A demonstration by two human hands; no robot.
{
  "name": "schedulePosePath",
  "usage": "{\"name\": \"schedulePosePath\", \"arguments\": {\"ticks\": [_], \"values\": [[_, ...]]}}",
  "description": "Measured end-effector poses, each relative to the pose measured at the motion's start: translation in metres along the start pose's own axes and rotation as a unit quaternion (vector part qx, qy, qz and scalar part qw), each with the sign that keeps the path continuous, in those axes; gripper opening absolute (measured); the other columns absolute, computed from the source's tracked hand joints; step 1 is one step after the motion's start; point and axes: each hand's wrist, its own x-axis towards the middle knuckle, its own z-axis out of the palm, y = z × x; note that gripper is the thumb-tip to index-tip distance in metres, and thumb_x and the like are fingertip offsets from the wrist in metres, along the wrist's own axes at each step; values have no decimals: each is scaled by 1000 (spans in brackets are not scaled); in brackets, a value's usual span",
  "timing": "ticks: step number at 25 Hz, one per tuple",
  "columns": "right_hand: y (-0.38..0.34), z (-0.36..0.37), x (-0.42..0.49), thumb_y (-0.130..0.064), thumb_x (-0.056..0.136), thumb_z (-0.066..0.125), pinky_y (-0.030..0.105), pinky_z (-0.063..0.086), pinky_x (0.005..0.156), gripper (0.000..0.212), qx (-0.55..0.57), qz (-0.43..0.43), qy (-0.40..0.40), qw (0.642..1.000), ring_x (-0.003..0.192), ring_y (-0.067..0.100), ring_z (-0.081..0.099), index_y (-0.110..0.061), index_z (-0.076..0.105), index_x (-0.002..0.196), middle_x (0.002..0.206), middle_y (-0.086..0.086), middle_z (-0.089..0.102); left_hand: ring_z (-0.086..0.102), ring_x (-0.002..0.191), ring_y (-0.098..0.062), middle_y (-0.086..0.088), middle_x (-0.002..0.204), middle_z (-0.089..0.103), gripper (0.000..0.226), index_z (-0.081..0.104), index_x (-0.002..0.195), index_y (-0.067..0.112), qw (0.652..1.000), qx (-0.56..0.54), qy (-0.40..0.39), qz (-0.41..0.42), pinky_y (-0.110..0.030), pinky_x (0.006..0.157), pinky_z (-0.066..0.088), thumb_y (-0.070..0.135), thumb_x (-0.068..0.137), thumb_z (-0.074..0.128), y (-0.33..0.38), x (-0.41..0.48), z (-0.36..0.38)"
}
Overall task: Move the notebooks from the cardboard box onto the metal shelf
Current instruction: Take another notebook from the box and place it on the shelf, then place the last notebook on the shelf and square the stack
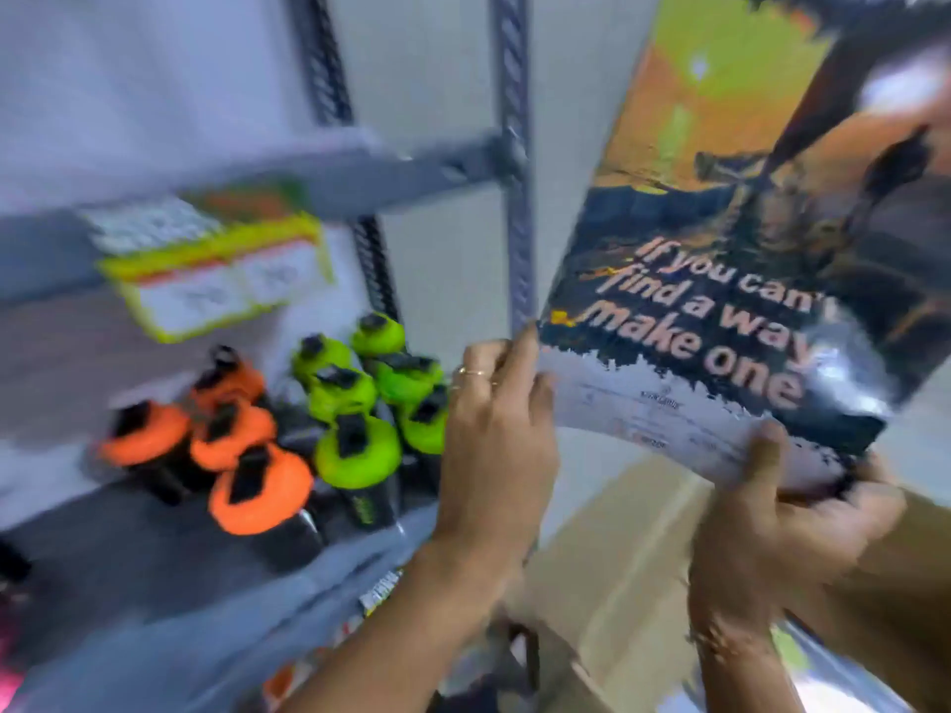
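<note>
I hold up a stack of notebooks (720,239) with a glossy cover showing an orange sunset and the words "If you can't find a way make one". My left hand (496,434) grips its lower left corner, and my right hand (792,512) holds its lower right edge from below. The notebooks are raised in the air to the right of the grey metal shelf (360,172), level with its upper beam. The cardboard box (617,558) lies below my hands, with its flaps showing. The whole view is blurred by motion.
On the lower shelf board stand several black bottles with orange lids (221,445) and green lids (370,393). A yellow-edged price tag (221,280) hangs from the upper beam. A perforated upright post (514,146) stands just left of the notebooks.
</note>
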Motion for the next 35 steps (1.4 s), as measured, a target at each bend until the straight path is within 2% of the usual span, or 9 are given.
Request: {"name": "schedulePosePath", "arguments": {"ticks": [2,6,15,19,22,24,27,32,35], "values": [[-55,40,-12,-36,85,63,48,47,95,48,51,-7,-78,996,107,39,55,-4,55,120,114,22,59,59,89,-32,-22,100,61,43,57,125,-2,994,46,94,21,-25,83,43,4,83,57,-4,29,-67],[-153,117,-29,-17,84,65,24,37,95,49,71,-92,-204,972,110,30,51,-1,54,128,115,26,57,55,92,-38,-23,104,56,36,57,124,3,962,205,176,-41,-31,80,37,8,88,55,-10,77,-166],[-206,245,-30,-14,90,48,38,39,95,21,-226,-134,-547,795,114,38,52,-3,64,98,109,21,67,38,123,-39,-17,120,61,26,63,107,3,843,466,5,-269,-41,99,36,11,92,43,-51,152,-203],[-190,227,-26,-22,94,45,35,33,96,28,-138,-195,-514,824,112,35,49,-6,66,102,113,17,68,39,119,-41,-19,116,61,26,67,103,2,829,522,47,-194,-44,93,37,6,88,45,-34,150,-181],[-139,166,-13,-11,93,52,28,39,92,22,97,-276,-276,916,100,30,57,-1,69,104,109,14,70,56,90,-36,-14,93,68,23,71,88,10,856,495,133,68,-40,68,45,2,74,54,-10,130,-111],[-64,112,-4,-12,94,51,32,44,90,23,84,-234,-163,955,98,25,59,1,67,105,106,12,68,59,81,-31,-6,86,69,18,69,85,17,908,381,27,172,-36,65,46,10,74,56,8,85,-29],[83,21,21,-21,92,46,47,36,100,32,-145,33,-141,979,112,29,50,-3,61,114,118,18,62,63,81,-25,-3,85,71,32,70,82,17,930,190,-302,92,-29,69,53,14,75,40,22,-13,111],[258,-187,22,-21,91,48,45,37,106,41,-575,476,-162,645,123,39,44,0,47,126,133,23,49,49,121,-31,-14,126,59,33,59,118,6,697,223,-672,113,-39,102,38,3,91,39,5,-200,287],[302,-258,4,-30,95,43,42,33,108,58,-629,492,-194,570,132,34,34,-1,26,142,149,15,33,48,124,-26,-9,130,57,36,51,124,11,656,254,-709,53,-37,104,39,8,90,40,-23,-286,330]]}}
